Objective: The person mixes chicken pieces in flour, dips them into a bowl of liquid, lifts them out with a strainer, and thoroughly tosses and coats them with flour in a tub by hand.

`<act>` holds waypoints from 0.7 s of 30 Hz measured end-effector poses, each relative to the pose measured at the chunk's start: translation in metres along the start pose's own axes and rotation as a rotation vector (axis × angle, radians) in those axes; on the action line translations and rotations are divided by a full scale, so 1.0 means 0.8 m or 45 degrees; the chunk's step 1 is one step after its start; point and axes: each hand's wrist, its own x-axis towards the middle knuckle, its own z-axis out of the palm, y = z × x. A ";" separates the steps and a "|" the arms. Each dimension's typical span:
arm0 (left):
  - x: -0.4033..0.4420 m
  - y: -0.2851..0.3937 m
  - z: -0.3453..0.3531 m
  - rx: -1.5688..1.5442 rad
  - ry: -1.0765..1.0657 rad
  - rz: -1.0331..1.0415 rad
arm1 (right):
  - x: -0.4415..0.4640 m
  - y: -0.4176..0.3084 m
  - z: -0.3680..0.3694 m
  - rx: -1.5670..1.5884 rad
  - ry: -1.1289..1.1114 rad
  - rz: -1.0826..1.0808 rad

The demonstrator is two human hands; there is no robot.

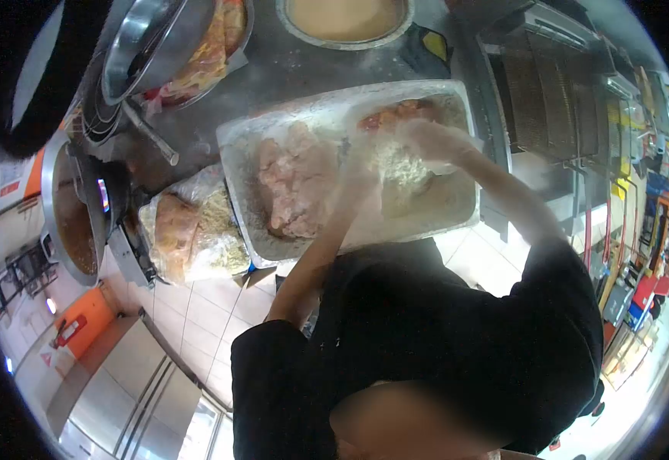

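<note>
Pale, rectangular, straight-walled tub (443, 202), powder-dusted inside. At its left: heap of pale-pink, moist, lumpy raw meat pieces (296, 184). Toward its right: loose, crumbly white powder mound (403, 170), just below glossy orange-red chunks (396, 115). Bare left hand (361, 172) between meat and powder; bare right hand (435, 143) over powder. Both blurred; cannot tell whether fingers grip. Outside, left: crinkled clear plastic bag (196, 230).

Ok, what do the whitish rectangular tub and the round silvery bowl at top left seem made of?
The whitish rectangular tub: probably dull plastic, from its opaque pale walls; coated metal isn't ruled out. The round silvery bowl: most likely polished metal, given its bright highlights.
</note>
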 end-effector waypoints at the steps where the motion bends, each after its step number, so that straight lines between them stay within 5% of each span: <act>1: 0.011 -0.007 0.004 0.021 0.094 0.076 | -0.007 0.006 -0.007 0.104 -0.016 0.207; 3: 0.033 -0.019 0.011 0.081 0.290 0.222 | -0.024 0.008 -0.014 0.291 -0.021 0.562; 6: 0.057 -0.016 0.021 0.082 0.392 0.302 | -0.052 -0.031 0.023 0.447 -0.046 0.691; 12: 0.066 -0.007 0.006 -0.695 0.110 -0.154 | -0.031 -0.072 0.053 0.486 -0.095 0.632; 17: 0.058 -0.029 -0.076 -1.247 -0.087 -0.739 | -0.051 -0.011 -0.003 0.655 0.251 0.552; 21: 0.124 -0.107 0.058 -1.615 0.139 -0.661 | 0.037 0.015 0.023 0.436 0.373 0.671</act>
